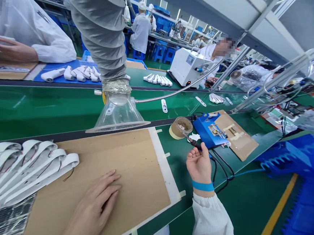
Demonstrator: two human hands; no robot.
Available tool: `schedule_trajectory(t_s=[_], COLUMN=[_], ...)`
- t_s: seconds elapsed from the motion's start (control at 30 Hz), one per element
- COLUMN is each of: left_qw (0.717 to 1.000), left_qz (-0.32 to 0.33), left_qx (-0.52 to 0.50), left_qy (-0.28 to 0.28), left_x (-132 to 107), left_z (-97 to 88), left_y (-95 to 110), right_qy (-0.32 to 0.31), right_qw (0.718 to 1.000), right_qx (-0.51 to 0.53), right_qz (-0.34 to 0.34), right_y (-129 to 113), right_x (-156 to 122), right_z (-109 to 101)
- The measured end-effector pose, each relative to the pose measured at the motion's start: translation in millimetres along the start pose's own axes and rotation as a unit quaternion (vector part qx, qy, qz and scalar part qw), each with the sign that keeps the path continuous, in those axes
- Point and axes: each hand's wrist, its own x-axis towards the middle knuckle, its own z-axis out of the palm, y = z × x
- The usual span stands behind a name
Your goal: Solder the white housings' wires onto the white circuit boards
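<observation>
My left hand (92, 206) lies flat and open on a brown board (131, 166) taped to the green bench, fingers stretched out, holding nothing. My right hand (199, 164), with a blue wristband, is closed round the handle of a soldering iron (191, 141). The iron's tip reaches toward a round tin of brass wool (181, 127). A blue fixture (209, 130) stands just right of the iron. A row of white plastic shells (19, 172) with thin wires lies at the board's left end, apart from my left hand.
A clear fume-extraction funnel (118, 111) on a grey hose hangs over the board's far edge. Beyond runs a green conveyor (38, 104) with small white parts. People in white coats work across it, near a white machine (185, 67). Black cables (223, 173) trail right.
</observation>
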Motion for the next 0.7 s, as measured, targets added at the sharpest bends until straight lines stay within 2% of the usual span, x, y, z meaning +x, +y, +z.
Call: schedule_trajectory(t_s=[0.17,0.3,0.4,0.5,0.6,0.7], left_qw=[1.0,1.0,1.0,1.0,0.999,0.997], left_qz=[-0.005,-0.015,-0.02,-0.027,-0.039,-0.064], left_qx=[-0.005,-0.012,-0.015,-0.01,-0.011,-0.026], left_qy=[0.0,-0.005,-0.01,-0.009,-0.012,-0.016], left_x=[-0.8,-2.7,-3.2,-2.3,-2.4,-2.4], left_z=[-0.2,-1.8,-1.3,0.3,-2.1,-13.5], left_y=[0.9,2.1,0.3,0.4,9.0,19.8], right_qy=[0.01,0.016,0.036,0.065,0.089,0.091], right_qw=[0.997,0.997,0.999,0.996,0.988,0.983], right_qx=[0.029,0.024,0.006,-0.017,-0.033,-0.043], right_qz=[0.07,0.065,0.018,-0.057,-0.125,-0.153], right_y=[4.5,5.7,1.1,-10.4,-23.6,-24.1], right_x=[-5.3,-4.4,1.8,10.1,17.1,22.5], right_z=[5.2,8.1,10.4,14.7,19.7,23.6])
